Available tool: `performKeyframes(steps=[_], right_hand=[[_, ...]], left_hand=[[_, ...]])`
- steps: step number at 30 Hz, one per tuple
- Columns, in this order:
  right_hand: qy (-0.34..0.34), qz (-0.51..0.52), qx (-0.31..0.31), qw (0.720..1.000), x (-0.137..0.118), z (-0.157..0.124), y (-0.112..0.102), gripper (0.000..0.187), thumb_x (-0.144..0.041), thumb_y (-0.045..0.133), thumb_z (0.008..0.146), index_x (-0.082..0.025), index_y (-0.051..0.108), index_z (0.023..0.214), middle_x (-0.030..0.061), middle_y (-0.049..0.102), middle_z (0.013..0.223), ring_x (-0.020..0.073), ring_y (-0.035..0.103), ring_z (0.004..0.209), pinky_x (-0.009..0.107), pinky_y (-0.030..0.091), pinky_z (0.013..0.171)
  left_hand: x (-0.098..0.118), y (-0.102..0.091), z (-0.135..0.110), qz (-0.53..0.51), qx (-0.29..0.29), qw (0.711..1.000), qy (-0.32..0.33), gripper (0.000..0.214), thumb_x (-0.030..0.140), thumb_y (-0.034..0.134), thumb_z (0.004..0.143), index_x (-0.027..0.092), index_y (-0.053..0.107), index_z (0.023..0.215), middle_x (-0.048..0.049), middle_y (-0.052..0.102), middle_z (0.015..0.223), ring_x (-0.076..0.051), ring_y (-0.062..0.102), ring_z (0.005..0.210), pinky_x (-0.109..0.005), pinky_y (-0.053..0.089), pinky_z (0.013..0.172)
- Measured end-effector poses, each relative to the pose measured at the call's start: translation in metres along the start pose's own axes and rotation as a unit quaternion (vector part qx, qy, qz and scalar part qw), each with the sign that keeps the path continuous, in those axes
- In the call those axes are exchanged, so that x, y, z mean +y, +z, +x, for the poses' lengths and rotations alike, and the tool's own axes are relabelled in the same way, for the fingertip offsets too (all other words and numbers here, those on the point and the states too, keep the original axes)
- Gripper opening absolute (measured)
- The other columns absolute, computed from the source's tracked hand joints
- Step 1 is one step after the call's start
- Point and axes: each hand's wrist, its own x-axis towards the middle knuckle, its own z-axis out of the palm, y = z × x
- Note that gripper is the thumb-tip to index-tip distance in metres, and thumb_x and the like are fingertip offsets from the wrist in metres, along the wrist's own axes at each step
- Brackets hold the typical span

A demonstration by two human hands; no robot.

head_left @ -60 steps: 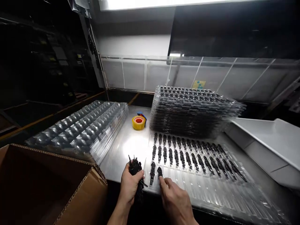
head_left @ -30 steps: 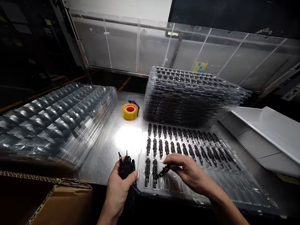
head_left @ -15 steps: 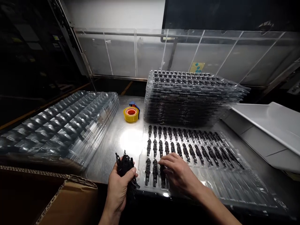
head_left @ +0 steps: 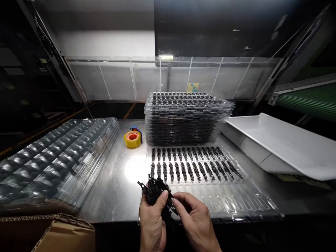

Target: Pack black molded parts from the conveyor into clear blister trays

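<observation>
My left hand (head_left: 153,218) is closed around a bunch of small black plastic parts (head_left: 154,190), thumb pressed across them. Close against its right side, my right hand (head_left: 196,218) is closed, with thumb and fingertips pinching the edge of one black part at the bunch. Both hands are over the near edge of a transparent blister tray (head_left: 223,199). In that tray's two far rows, black parts (head_left: 183,171) lie one per pocket. The left end of the nearest row is hidden behind my hands; bare pockets show to the right.
Behind the tray rises a tall stack of filled trays (head_left: 183,122). A yellow tape roll (head_left: 132,141) stands to its left. Further left are stacked transparent trays (head_left: 65,150) and a cardboard box (head_left: 70,236). A white bin (head_left: 283,147) sits at right, near a green conveyor belt (head_left: 312,103).
My right hand has left the tray's near row and come back to the bunch in my left hand. The left hand has shifted right in view, and the camera view has turned right.
</observation>
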Motion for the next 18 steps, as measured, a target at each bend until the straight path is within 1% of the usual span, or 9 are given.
performKeyframes(steps=[3, 5, 7, 10, 11, 13, 15, 16, 18], right_hand=[[0.032, 0.08, 0.026, 0.996, 0.001, 0.006, -0.002, 0.026, -0.043, 0.062, 0.082, -0.018, 0.066, 0.086, 0.0028, 0.065, 0.082, 0.016, 0.059, 0.077, 0.025, 0.047, 0.071], [0.067, 0.157, 0.044, 0.984, 0.001, 0.01, -0.002, 0.029, -0.045, 0.067, 0.077, -0.017, 0.065, 0.08, 0.0005, 0.061, 0.074, 0.0131, 0.054, 0.069, 0.023, 0.044, 0.065], [0.092, 0.213, 0.056, 0.971, 0.0, 0.013, -0.001, 0.031, -0.046, 0.069, 0.075, -0.016, 0.063, 0.076, -0.0014, 0.056, 0.068, 0.0103, 0.047, 0.063, 0.021, 0.041, 0.058], [0.109, 0.232, 0.033, 0.966, 0.004, 0.014, 0.001, 0.035, -0.05, 0.068, 0.075, -0.015, 0.061, 0.076, -0.0017, 0.053, 0.064, 0.0097, 0.044, 0.059, 0.021, 0.039, 0.054], [0.113, 0.221, 0.037, 0.968, 0.006, 0.013, 0.0, 0.037, -0.051, 0.067, 0.074, -0.015, 0.061, 0.078, -0.0009, 0.054, 0.065, 0.0103, 0.045, 0.059, 0.021, 0.039, 0.054], [0.117, 0.176, 0.078, 0.974, 0.012, 0.012, -0.005, 0.04, -0.055, 0.065, 0.074, -0.016, 0.061, 0.081, 0.0017, 0.059, 0.068, 0.0129, 0.05, 0.062, 0.023, 0.041, 0.056], [0.126, 0.093, 0.106, 0.982, 0.018, 0.01, -0.012, 0.04, -0.057, 0.061, 0.075, -0.018, 0.06, 0.083, 0.0037, 0.063, 0.074, 0.0159, 0.055, 0.067, 0.025, 0.043, 0.059], [0.137, 0.038, 0.107, 0.984, 0.021, 0.008, -0.015, 0.038, -0.057, 0.058, 0.078, -0.019, 0.059, 0.084, 0.0035, 0.064, 0.075, 0.0172, 0.057, 0.068, 0.026, 0.043, 0.06], [0.155, -0.08, 0.087, 0.981, 0.027, 0.003, -0.019, 0.033, -0.055, 0.049, 0.083, -0.022, 0.056, 0.087, 0.0016, 0.064, 0.071, 0.0184, 0.058, 0.064, 0.028, 0.043, 0.058]], left_hand=[[0.001, 0.006, 0.004, 0.012, -0.017, 1.0, 0.01, 0.051, 0.022, 0.085, 0.057, 0.015, 0.06, 0.101, -0.0057, 0.07, 0.093, -0.022, 0.066, 0.086, -0.03, 0.054, 0.078], [0.002, 0.009, 0.006, 0.009, -0.021, 1.0, 0.01, 0.049, 0.022, 0.083, 0.058, 0.014, 0.06, 0.101, -0.0061, 0.07, 0.091, -0.022, 0.067, 0.082, -0.03, 0.055, 0.072], [0.003, 0.011, 0.007, 0.005, -0.024, 1.0, 0.005, 0.047, 0.022, 0.082, 0.058, 0.013, 0.06, 0.099, -0.0064, 0.071, 0.088, -0.02, 0.066, 0.076, -0.029, 0.055, 0.067], [0.001, 0.011, 0.01, 0.012, -0.019, 1.0, 0.008, 0.045, 0.022, 0.082, 0.057, 0.011, 0.061, 0.096, -0.0055, 0.07, 0.082, -0.017, 0.064, 0.066, -0.028, 0.054, 0.062], [0.001, 0.01, 0.011, 0.018, -0.008, 1.0, 0.015, 0.046, 0.021, 0.082, 0.057, 0.012, 0.06, 0.096, -0.005, 0.07, 0.082, -0.016, 0.064, 0.065, -0.028, 0.054, 0.063], [0.002, 0.006, 0.013, 0.033, 0.035, 0.998, 0.044, 0.048, 0.019, 0.081, 0.056, 0.012, 0.06, 0.099, -0.0052, 0.07, 0.085, -0.018, 0.065, 0.071, -0.029, 0.055, 0.068], [0.005, 0.0, 0.014, 0.048, 0.082, 0.993, 0.067, 0.05, 0.018, 0.081, 0.057, 0.013, 0.06, 0.102, -0.0063, 0.07, 0.09, -0.02, 0.067, 0.08, -0.031, 0.055, 0.076], [0.008, -0.004, 0.014, 0.051, 0.099, 0.991, 0.073, 0.051, 0.017, 0.08, 0.057, 0.013, 0.059, 0.103, -0.007, 0.071, 0.092, -0.021, 0.067, 0.082, -0.033, 0.055, 0.079], [0.014, -0.01, 0.013, 0.052, 0.118, 0.989, 0.07, 0.053, 0.016, 0.079, 0.057, 0.013, 0.059, 0.106, -0.0083, 0.071, 0.094, -0.022, 0.068, 0.084, -0.034, 0.055, 0.081]])
